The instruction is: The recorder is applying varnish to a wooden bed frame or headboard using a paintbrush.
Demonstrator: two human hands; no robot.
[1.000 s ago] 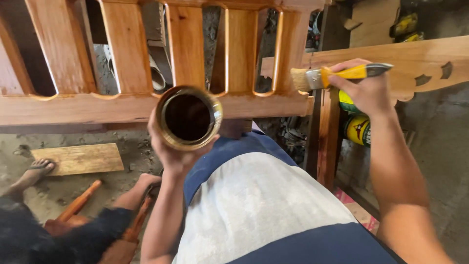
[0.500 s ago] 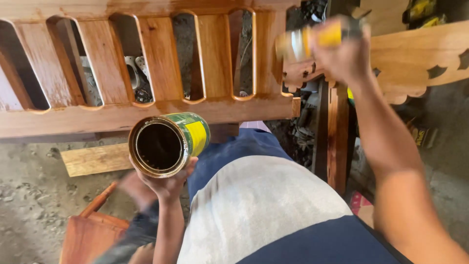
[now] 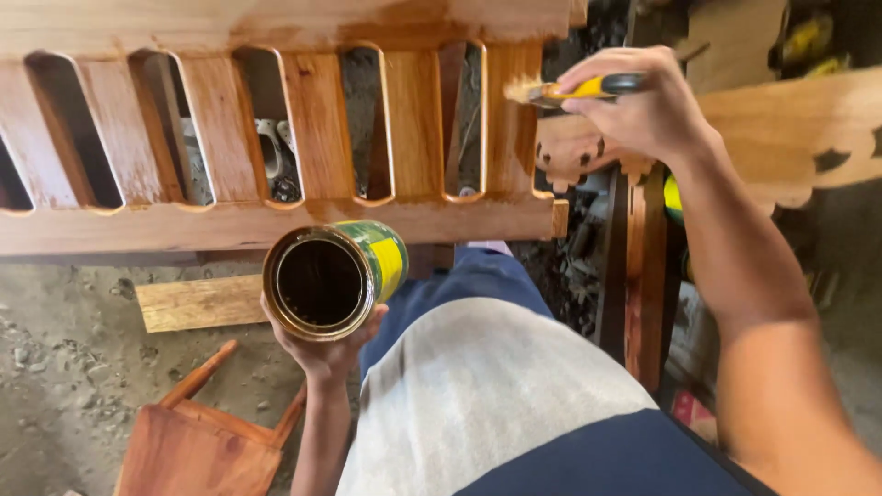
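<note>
My left hand [image 3: 323, 352] holds an open round can [image 3: 333, 277] with a green and yellow label, tilted toward me so its dark inside shows. My right hand [image 3: 638, 108] grips a yellow-handled paintbrush [image 3: 574, 90] whose bristles touch the right end of a slatted wooden panel [image 3: 276, 220]. The panel has several upright slats with rounded slots and looks glossy and darker on its right part. The can hangs just below the panel's bottom rail.
A carved wooden piece [image 3: 790, 138] with cut-out shapes lies to the right. On the dirt floor lie a short plank [image 3: 197, 301] and a reddish wooden piece [image 3: 197, 441]. A dark upright post [image 3: 643, 276] stands under my right arm.
My view has shifted, so the panel sits further right in frame. My right hand has brought the brush down onto the panel's right end. The can has tilted more sideways.
</note>
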